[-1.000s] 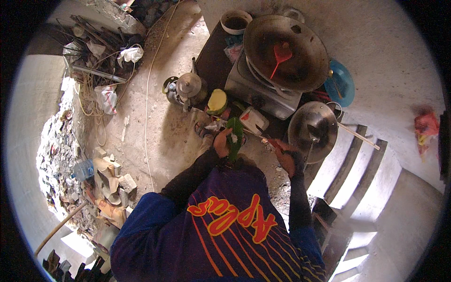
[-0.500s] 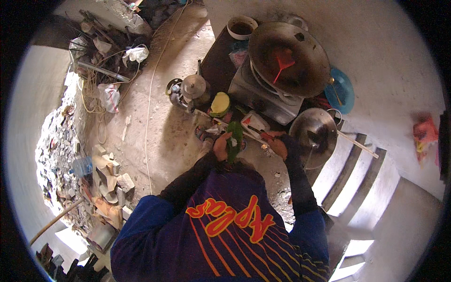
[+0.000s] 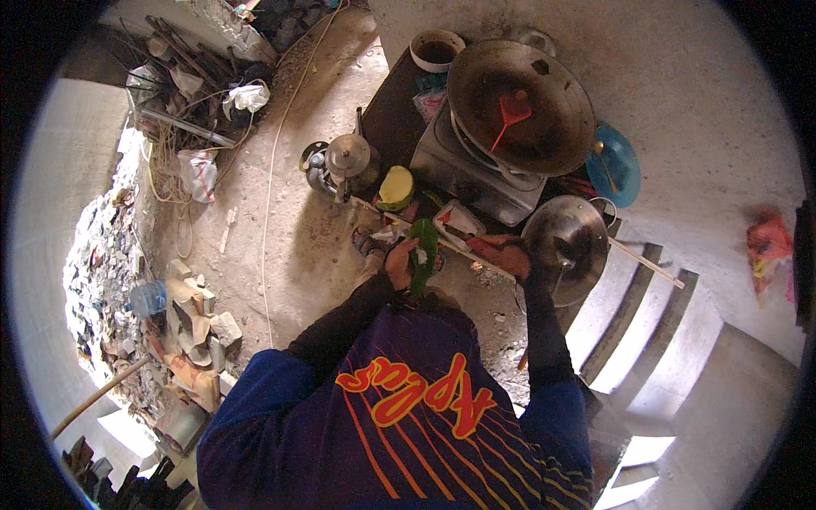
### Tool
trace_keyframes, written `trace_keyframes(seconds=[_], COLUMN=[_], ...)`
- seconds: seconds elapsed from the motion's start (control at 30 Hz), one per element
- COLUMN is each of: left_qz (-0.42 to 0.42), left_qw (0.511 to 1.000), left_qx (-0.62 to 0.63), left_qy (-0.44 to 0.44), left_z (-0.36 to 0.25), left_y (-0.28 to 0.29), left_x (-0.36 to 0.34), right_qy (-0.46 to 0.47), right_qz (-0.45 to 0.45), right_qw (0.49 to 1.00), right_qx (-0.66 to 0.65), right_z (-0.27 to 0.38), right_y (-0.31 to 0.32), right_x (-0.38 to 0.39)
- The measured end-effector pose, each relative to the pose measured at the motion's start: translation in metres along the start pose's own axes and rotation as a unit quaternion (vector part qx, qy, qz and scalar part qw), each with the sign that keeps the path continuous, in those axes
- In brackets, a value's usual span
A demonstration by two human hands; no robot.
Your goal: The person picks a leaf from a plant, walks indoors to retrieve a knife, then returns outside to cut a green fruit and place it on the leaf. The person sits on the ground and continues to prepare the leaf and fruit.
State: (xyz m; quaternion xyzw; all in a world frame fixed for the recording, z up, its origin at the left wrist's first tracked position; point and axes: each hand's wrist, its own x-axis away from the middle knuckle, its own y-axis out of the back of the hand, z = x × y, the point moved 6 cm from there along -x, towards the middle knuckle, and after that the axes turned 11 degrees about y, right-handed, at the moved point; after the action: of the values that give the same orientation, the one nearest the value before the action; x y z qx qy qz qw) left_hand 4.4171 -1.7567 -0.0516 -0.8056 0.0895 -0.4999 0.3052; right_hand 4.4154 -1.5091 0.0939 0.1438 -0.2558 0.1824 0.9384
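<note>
My left hand [image 3: 397, 267] is closed on a green leaf [image 3: 422, 274] with a small white lump on it. My right hand [image 3: 503, 255] grips a thin utensil [image 3: 461, 234], its tip at a small white container [image 3: 464, 218]. Just beyond the leaf, a cut green fruit with pale yellow flesh [image 3: 396, 184] sits near the edge of a dark table [image 3: 389, 102].
A large wok [image 3: 552, 102] with a red spatula sits over a metal stove [image 3: 433, 161]. Around it are a kettle [image 3: 347, 155], white bowl [image 3: 436, 43], blue basin [image 3: 616, 157] and steel pan [image 3: 578, 251]. Rubble [image 3: 102, 280] lies left; steps [image 3: 620, 323] descend at right.
My right hand has moved up and left, bringing the utensil to the white container. My left hand still holds the leaf. The whole view has shifted slightly.
</note>
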Motion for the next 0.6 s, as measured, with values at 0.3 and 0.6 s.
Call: trace_keyframes(seconds=[0.3, 0.6], left_qz=[-0.017, 0.015], left_qw=[1.0, 0.997], left_qx=[0.022, 0.08], left_qy=[-0.006, 0.018], left_z=[-0.007, -0.004], left_y=[-0.016, -0.009], left_x=[0.011, 0.002], right_qy=[-0.006, 0.005], right_qz=[0.085, 0.066], right_qw=[0.987, 0.987], right_qx=[-0.134, -0.145], right_z=[0.015, 0.015], right_y=[0.004, 0.002], right_x=[0.009, 0.014])
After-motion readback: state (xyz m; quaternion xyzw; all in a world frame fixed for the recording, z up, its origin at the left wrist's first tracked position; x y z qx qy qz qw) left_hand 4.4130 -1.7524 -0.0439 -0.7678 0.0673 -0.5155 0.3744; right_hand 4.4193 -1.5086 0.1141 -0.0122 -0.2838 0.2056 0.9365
